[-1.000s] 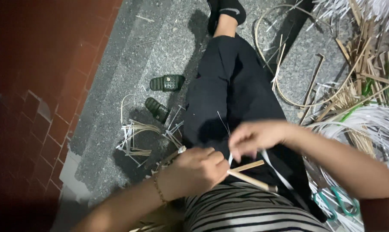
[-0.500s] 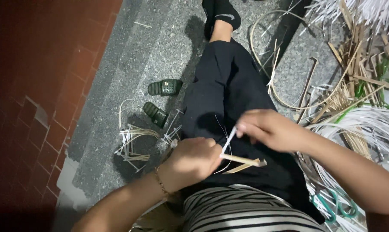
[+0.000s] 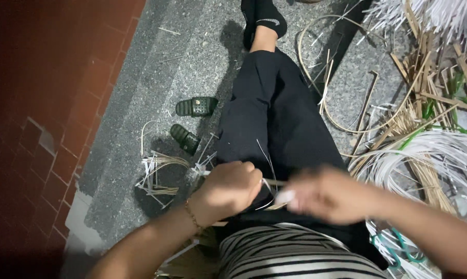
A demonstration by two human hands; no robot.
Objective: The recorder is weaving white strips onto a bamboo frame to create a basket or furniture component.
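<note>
Left hand (image 3: 231,188) fisted tight on a thin stick (image 3: 274,182) over the lap — steadying it. Right hand (image 3: 329,195), blurred, pinches a white strip (image 3: 285,196) beside it — grip closed.

At lower centre our left hand (image 3: 232,187) is closed around thin bamboo sticks (image 3: 273,182), while our blurred right hand (image 3: 326,194) pinches a white strip (image 3: 285,196). Two green sandals (image 3: 196,107) lie on the granite floor (image 3: 187,57), left of centre.
</note>
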